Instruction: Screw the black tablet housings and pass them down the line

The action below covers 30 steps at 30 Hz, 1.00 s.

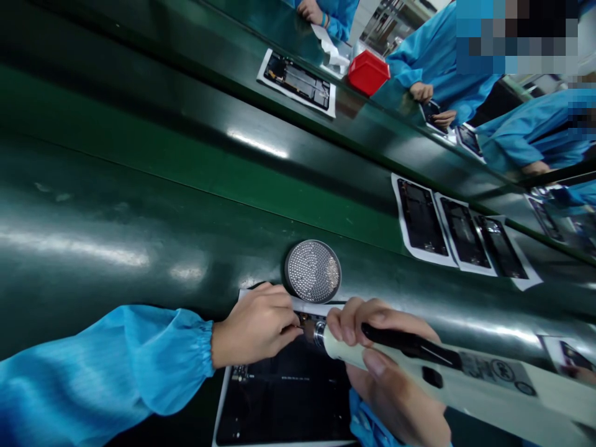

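Observation:
My right hand (391,366) is wrapped round a pale electric screwdriver (447,369) with a black lever, its tip pointing left. That tip meets the upper edge of a black device panel (288,397), which lies on a white sheet in front of me. At the tip, my left hand (261,323) has its thumb and fingers pinched together; whatever they hold is too small to make out. Just beyond both hands stands a round dish (313,271) with a dimpled surface and small screws on its right side.
Black device panels on white sheets lie at the right (421,217) and across the green bench (298,81). A red bin (369,72) stands at the far side. Several people in blue sleeves work there, one with hands on a device (433,115).

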Available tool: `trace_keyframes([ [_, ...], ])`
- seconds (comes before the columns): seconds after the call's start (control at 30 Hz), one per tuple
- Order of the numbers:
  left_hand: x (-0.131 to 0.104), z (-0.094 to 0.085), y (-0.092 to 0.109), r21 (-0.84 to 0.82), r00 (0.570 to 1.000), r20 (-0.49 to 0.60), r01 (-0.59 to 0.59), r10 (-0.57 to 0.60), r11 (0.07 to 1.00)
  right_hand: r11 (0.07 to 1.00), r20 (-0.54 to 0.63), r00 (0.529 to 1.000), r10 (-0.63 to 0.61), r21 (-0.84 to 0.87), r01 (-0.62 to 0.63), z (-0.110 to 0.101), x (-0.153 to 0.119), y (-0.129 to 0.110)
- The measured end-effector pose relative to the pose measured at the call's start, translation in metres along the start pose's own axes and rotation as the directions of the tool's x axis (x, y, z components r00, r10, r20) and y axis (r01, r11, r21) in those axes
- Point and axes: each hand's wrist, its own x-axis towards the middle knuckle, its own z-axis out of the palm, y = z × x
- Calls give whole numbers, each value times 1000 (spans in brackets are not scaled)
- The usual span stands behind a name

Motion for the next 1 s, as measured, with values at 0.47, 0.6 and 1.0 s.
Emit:
trace_keyframes([
  [0.47,-1,1,-1,-2,999,-28,-16,16,1000,1000,-1,1000,-11,24,11,1,0,3],
  [0.6,-1,1,-1,-6,999,-38,-22,22,1000,1000,-3,1000,-14,22,14,2,1,3],
  [1.0,-1,1,-2,14,1000,-17,-20,21,1000,1000,-27,1000,-5,11,6,1,0,5],
])
